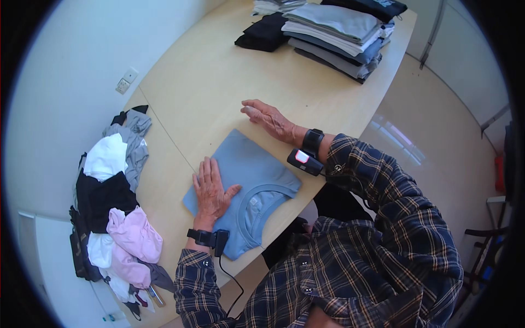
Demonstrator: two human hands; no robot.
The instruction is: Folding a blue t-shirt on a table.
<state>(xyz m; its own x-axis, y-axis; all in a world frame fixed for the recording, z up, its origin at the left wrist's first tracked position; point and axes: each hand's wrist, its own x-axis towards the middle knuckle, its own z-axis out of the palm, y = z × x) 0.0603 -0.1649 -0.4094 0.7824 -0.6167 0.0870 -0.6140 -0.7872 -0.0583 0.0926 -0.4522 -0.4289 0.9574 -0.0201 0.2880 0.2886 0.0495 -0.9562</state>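
Note:
A blue-grey T-shirt (249,164), folded into a rough rectangle, lies on the table in front of me with its round neckline toward me. Flat on its left part rests my left hand (212,191), fingers stretched out and thumb apart. My right hand (269,118) is just beyond the shirt's far right edge, over or on the tabletop; I cannot tell whether it touches. Its fingers are extended and hold nothing. Both wrists carry black strapped devices.
The pale wooden table (186,82) has a seam at left. A heap of loose clothes (109,191) lies along its left side. At the far right stands a stack of folded clothes (333,38), beside a folded black garment (263,33). A wall socket (126,80) is at left.

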